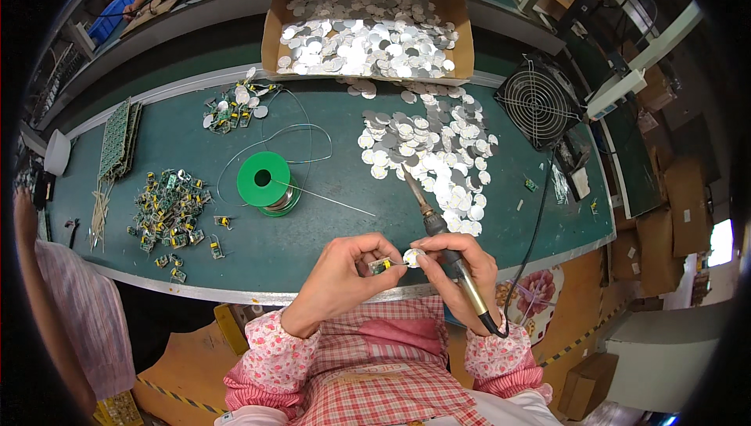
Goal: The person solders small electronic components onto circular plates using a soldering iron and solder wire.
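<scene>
Near the front edge of the green table, my left hand [344, 273] pinches a small circuit board [381, 266] with a yellow part on it. Close beside it, my right hand [468, 276] holds a round white disc [412, 257] between thumb and forefinger. A soldering iron [436, 225] also rests in my right hand, its tip pointing away toward the loose discs. The board and the disc meet or nearly meet; whether they are joined cannot be made out. Beyond the iron lies a spread of white and grey discs [422, 140].
A cardboard box [271, 43] of discs stands at the back. A green solder spool [252, 176] trails wire; small boards [168, 211] lie heaped left of it. Green panels [119, 140] are stacked farther left. A black fan [538, 101] stands right. Another person's arm [47, 293] shows at left.
</scene>
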Demonstrator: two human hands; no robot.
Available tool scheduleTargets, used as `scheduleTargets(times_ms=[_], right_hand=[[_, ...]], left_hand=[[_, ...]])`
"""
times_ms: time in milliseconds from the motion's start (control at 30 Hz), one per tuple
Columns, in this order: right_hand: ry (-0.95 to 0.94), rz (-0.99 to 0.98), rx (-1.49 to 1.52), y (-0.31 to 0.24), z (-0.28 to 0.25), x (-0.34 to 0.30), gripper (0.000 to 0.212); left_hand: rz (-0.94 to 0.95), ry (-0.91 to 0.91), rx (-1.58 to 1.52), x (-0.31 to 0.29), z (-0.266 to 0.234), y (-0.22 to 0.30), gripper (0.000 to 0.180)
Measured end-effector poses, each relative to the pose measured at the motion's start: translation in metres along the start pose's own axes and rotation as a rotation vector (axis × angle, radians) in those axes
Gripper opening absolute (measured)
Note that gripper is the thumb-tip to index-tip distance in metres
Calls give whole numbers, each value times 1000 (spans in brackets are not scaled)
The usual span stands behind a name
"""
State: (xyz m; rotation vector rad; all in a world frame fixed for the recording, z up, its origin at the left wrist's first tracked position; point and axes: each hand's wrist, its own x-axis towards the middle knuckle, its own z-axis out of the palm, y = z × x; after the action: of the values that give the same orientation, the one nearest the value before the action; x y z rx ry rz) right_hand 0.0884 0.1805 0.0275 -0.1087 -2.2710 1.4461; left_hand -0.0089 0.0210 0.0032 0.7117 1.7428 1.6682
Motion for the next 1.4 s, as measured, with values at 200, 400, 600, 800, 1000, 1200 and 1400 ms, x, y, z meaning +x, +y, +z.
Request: scheduleTargets(times_ms=[200, 400, 600, 800, 1000, 1200, 1400], right_hand=[[-49, -28, -18, 4, -1, 2, 23], [-78, -100, -51, 5, -2, 8, 25], [-98, -170, -107, 10, -3, 11, 27], [-6, -286, -269, -6, -7, 16, 32], [118, -318, -131, -15, -24, -3, 18], [30, -349, -59, -21, -19, -6, 15], [-101, -413, -162, -21, -17, 4, 18]], left_hand=[[-35, -14, 39, 0, -3, -4, 12], [-96, -39, -38, 3, -4, -6, 13], [-108, -73, -155, 8, -4, -10, 11], [-178, 27, -330, 7, -7, -4, 10], [-222, 201, -545, 12, -10, 0, 10], [-212, 259, -659, 11, -13, 2, 13], [-199, 258, -669, 10, -14, 4, 12]])
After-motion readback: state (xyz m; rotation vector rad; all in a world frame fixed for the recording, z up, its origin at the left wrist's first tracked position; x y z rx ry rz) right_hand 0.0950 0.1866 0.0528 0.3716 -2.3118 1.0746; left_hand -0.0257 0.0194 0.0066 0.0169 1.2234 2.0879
